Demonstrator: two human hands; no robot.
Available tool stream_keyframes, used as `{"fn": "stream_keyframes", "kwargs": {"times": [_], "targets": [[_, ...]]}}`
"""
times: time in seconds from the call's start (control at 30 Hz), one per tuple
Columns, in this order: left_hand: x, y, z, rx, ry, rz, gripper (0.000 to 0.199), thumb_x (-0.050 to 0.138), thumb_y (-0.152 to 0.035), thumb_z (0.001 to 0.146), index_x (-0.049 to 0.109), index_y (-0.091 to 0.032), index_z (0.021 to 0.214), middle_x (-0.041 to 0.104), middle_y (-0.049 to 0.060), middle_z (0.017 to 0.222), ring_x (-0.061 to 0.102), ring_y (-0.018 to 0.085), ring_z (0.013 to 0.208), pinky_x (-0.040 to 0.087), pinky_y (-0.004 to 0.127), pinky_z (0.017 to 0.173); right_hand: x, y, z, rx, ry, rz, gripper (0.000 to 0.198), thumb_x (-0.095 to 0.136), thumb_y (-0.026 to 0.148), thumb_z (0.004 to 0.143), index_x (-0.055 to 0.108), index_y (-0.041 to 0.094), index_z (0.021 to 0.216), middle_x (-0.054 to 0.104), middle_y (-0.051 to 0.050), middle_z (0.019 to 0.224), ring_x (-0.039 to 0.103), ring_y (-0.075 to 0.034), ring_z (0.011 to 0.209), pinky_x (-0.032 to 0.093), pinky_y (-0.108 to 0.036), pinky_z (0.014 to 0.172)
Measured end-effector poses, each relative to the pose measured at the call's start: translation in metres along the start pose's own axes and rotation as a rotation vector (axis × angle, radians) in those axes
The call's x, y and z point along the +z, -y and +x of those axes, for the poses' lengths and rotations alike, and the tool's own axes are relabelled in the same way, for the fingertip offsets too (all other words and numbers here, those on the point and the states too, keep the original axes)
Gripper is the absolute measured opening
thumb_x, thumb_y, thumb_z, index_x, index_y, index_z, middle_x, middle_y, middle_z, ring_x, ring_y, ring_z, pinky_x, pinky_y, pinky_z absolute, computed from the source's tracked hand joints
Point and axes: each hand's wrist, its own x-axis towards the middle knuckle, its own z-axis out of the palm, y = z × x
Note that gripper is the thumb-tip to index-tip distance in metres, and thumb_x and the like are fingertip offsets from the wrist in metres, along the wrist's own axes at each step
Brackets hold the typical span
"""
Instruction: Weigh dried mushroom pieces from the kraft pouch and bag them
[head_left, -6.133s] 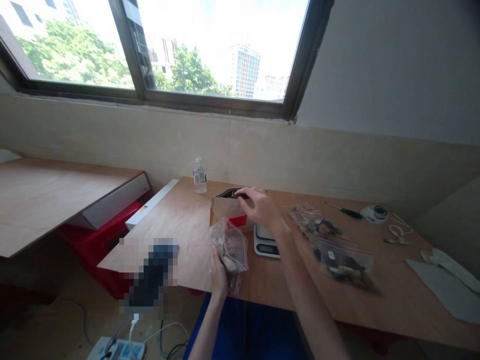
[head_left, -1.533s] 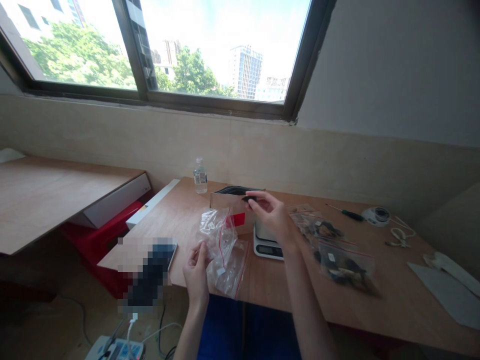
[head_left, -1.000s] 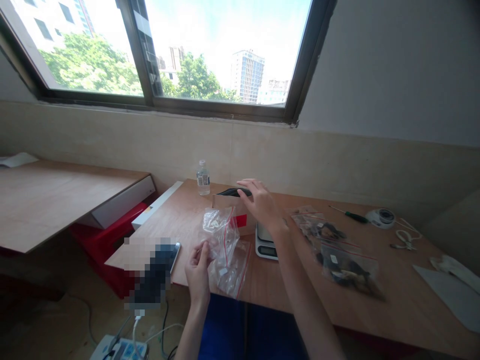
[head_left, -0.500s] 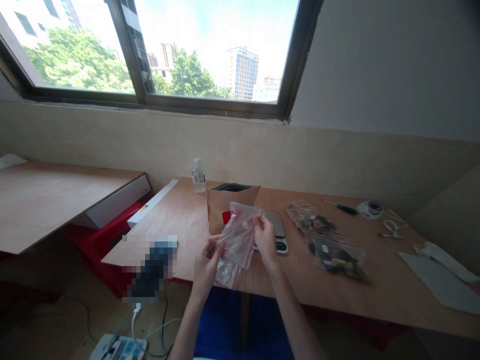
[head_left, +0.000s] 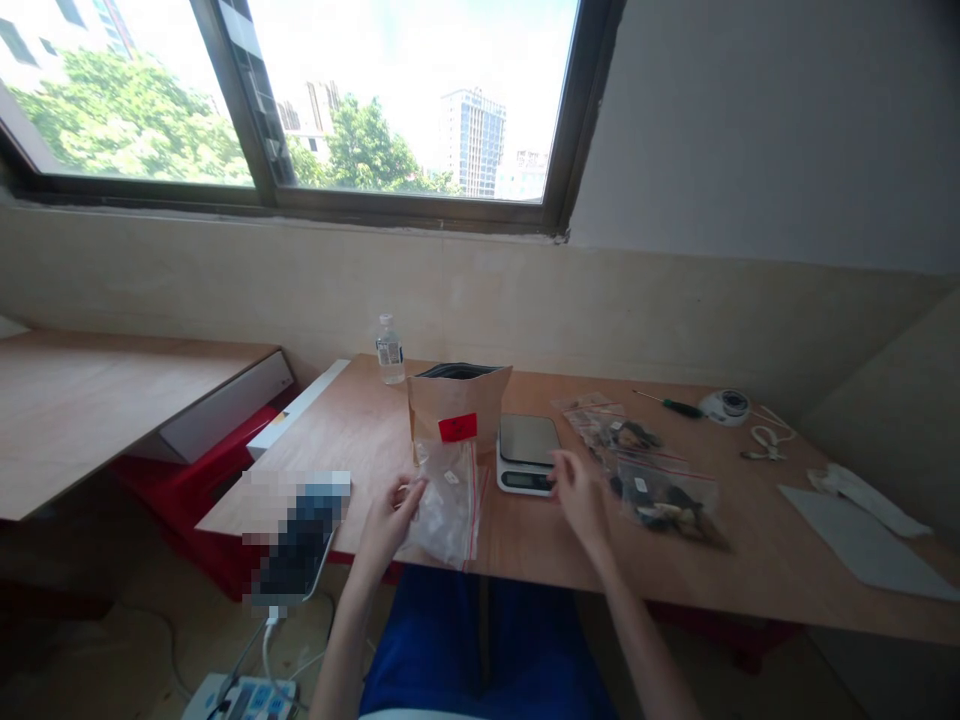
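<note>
Clear zip bags (head_left: 442, 515): lay overlapped on the surface (head_left: 540, 545) before the paper pouch (head_left: 450, 400), left of the scale (head_left: 529, 440). Curled at their edge with the left hand (head_left: 391, 508) and at the scale's right edge with the right hand (head_left: 583, 500); could not tell if gripping. Probably called for light edge pinches, gentle flattening. Counted apparently two zip bags, one pouch, one scale, one bottle (head_left: 390, 354), at least three filled bags (head_left: 666, 498).

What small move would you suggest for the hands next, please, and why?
Perhaps the right hand should pinch the red-striped edge of the clear bag: that edge faces it, the left hand is at the bag's opposite side, and the right is apart from it, by the scale's front corner.
</note>
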Motion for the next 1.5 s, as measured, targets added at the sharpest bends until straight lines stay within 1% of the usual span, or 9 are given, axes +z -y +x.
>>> {"fn": "stream_keyframes", "kwargs": {"times": [0.13,0.27,0.47,0.67,0.87,0.97,1.07,1.17,1.5], "targets": [[-0.005,0.011,0.007,0.016,-0.081,0.154,0.046,0.063,-0.054,0.068,0.062,-0.016,0.094,0.059,0.004,0.070,0.057,0.021,0.064,0.044,0.031,0.058,-0.078,-0.069,0.038,-0.130,-0.209,-0.516,0.033,0.031,0.028,0.088,0.061,0.015,0.095,0.065,-0.017,0.098,0.059,-0.027,0.095,0.043,-0.038,0.082],[0.010,0.009,0.007,0.310,-0.307,0.530,0.043,0.054,-0.042,0.079,0.057,-0.015,0.113,0.057,0.016,0.109,0.056,0.031,0.097,0.043,0.047,0.084,-0.129,-0.114,0.053,0.035,-0.030,-0.910,0.027,0.039,0.019,0.083,0.063,0.013,0.092,0.065,-0.018,0.101,0.057,-0.030,0.097,0.039,-0.043,0.084],[0.040,0.018,0.002,0.342,0.120,0.836,0.034,0.041,-0.027,0.090,0.055,-0.026,0.121,0.049,0.009,0.135,0.044,0.026,0.125,0.031,0.047,0.103,-0.150,-0.123,0.053,0.102,0.046,-0.971,0.022,0.047,0.027,0.081,0.067,0.018,0.085,0.065,-0.016,0.100,0.056,-0.032,0.097,0.038,-0.046,0.079],[0.039,0.038,0.011,0.284,0.295,0.797,0.041,0.042,-0.026,0.089,0.051,-0.027,0.129,0.042,0.010,0.143,0.031,0.026,0.136,0.022,0.048,0.109,-0.155,-0.111,0.065,0.099,0.178,-0.894,0.014,0.052,0.022,0.075,0.066,0.019,0.080,0.069,-0.010,0.096,0.060,-0.026,0.093,0.039,-0.038,0.078],[0.040,-0.003,-0.009,0.304,0.279,0.416,0.030,0.042,-0.030,0.089,0.063,-0.019,0.108,0.066,0.011,0.110,0.061,0.023,0.104,0.043,0.039,0.092,-0.149,-0.042,0.052,0.073,0.201,-0.692,0.010,0.056,0.022,0.073,0.062,0.020,0.065,0.069,-0.006,0.073,0.063,-0.022,0.073,0.041,-0.032,0.067],[0.055,-0.040,-0.035,0.182,0.482,0.083,0.034,0.040,-0.042,0.090,0.063,-0.019,0.102,0.067,0.006,0.082,0.064,0.018,0.069,0.049,0.029,0.068,-0.130,0.025,0.027,-0.098,0.119,-0.450,0.014,0.054,0.027,0.077,0.062,0.021,0.067,0.069,-0.006,0.077,0.063,-0.020,0.071,0.043,-0.029,0.062],[0.067,-0.075,-0.059,0.178,0.586,-0.144,0.033,0.043,-0.041,0.090,0.064,-0.018,0.099,0.064,0.005,0.079,0.062,0.016,0.073,0.048,0.025,0.070,-0.103,0.091,-0.002,-0.204,0.086,-0.217,0.017,0.054,0.033,0.082,0.062,0.022,0.073,0.068,-0.003,0.076,0.062,-0.019,0.069,0.045,-0.029,0.061],[0.068,-0.097,-0.073,0.222,0.495,-0.235,0.026,0.048,-0.037,0.089,0.063,-0.018,0.099,0.065,0.006,0.090,0.061,0.017,0.086,0.047,0.026,0.079,-0.077,0.134,-0.025,-0.292,0.179,-0.034,0.015,0.059,0.031,0.082,0.063,0.021,0.072,0.067,-0.002,0.073,0.061,-0.017,0.069,0.047,-0.026,0.061],[0.057,-0.089,-0.076,0.164,0.153,-0.173,0.031,0.043,-0.044,0.090,0.058,-0.019,0.079,0.063,0.002,0.070,0.060,0.016,0.066,0.047,0.026,0.063,-0.037,0.150,-0.044,-0.214,0.402,0.272,0.016,0.060,0.030,0.083,0.069,0.019,0.075,0.066,-0.001,0.073,0.062,-0.014,0.069,0.048,-0.023,0.063]]}}
